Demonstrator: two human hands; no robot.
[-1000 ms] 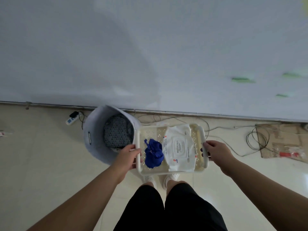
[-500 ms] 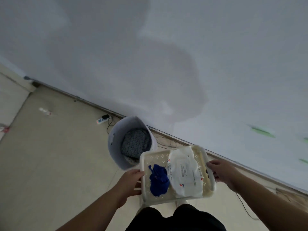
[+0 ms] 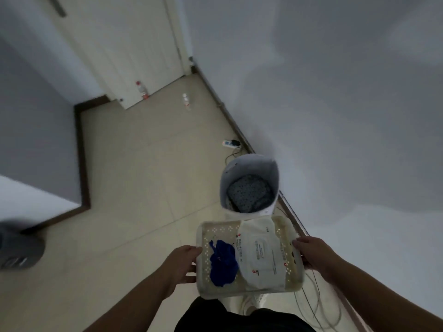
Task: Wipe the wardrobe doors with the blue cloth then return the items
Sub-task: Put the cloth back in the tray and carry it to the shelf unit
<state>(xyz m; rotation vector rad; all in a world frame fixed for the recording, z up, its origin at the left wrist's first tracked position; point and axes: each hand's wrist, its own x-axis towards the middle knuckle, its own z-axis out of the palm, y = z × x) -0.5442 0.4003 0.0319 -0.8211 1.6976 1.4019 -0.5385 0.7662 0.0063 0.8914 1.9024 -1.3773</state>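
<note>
Between both hands, tray point(image 3: 215, 230): white perforated plastic; held level above the floor point(image 3: 131, 176)
left hand point(image 3: 182, 264): clamped on tray's left edge; fingers curled round the rim
right hand point(image 3: 311, 255): clamped on tray's right edge; fingertips hidden under the rim
blue cloth point(image 3: 224, 265): crumpled in tray's left half, near the left edge; just beside the pack
wipes pack point(image 3: 261, 254): white, flat, flap up; fills tray's right half, far end up against the far edge
bin point(image 3: 230, 178): pale, open top; on the floor past tray's far edge, against the wall point(image 3: 335, 92); dark patterned fabric point(image 3: 250, 195) inside
power strip point(image 3: 229, 144): on the floor by the wall, beyond the bin
bottles point(image 3: 141, 89): two, upright on the floor near a white door point(image 3: 134, 44); well apart from the tray
cables point(image 3: 318, 307): loose on the floor along the wall, right of the tray
grey object point(image 3: 16, 248): left edge of view; too blurred to tell
</note>
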